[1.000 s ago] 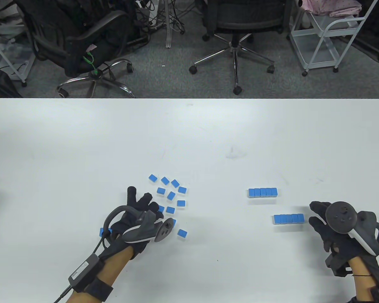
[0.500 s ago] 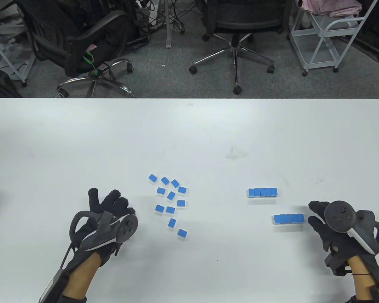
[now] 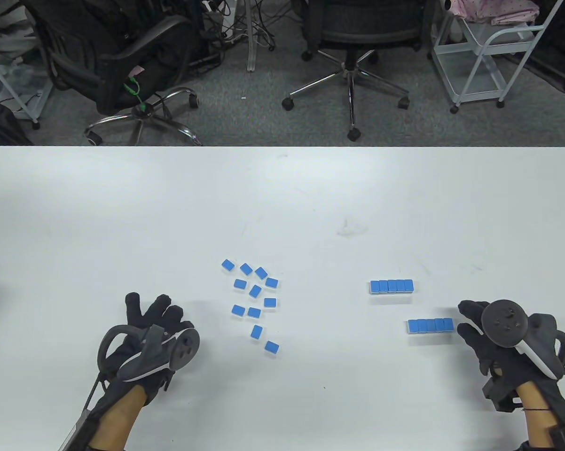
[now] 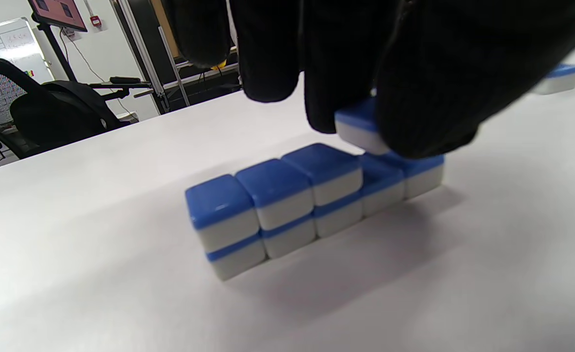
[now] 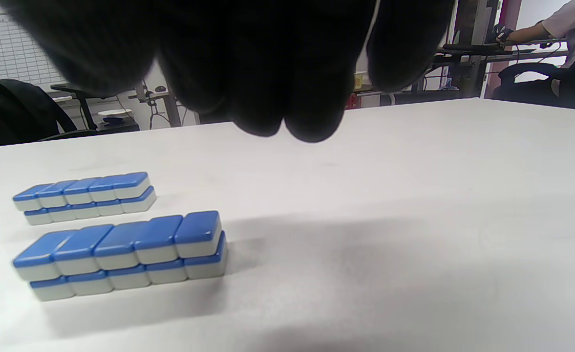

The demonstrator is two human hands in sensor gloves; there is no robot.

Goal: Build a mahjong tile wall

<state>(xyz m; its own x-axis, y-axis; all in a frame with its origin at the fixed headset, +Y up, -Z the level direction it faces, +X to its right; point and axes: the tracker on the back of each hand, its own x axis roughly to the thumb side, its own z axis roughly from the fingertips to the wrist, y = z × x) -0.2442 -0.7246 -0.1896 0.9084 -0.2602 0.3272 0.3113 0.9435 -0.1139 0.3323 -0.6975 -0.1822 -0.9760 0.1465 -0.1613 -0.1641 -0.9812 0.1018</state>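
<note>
My left hand (image 3: 155, 312) hovers at the table's near left and pinches a blue-and-white mahjong tile (image 4: 358, 128) between thumb and fingers. In the left wrist view that tile hangs just above a two-layer wall (image 4: 277, 200) with three tiles on its upper row; the table view hides this wall under the hand. Several loose tiles (image 3: 255, 300) lie face down to the right of the hand. My right hand (image 3: 470, 322) rests with loosely curled fingers, holding nothing, beside the right end of the near two-layer wall (image 3: 430, 325). A second two-layer wall (image 3: 391, 286) stands behind it.
The white table (image 3: 282, 202) stretches bare beyond the tiles to its far edge. Past that edge stand office chairs (image 3: 353, 56) and a white cart (image 3: 489, 51). One loose tile (image 4: 558, 78) shows at the right in the left wrist view.
My left hand moved left from the loose tiles to the wall at the near left, and it now covers that wall in the table view. The right hand barely shifted.
</note>
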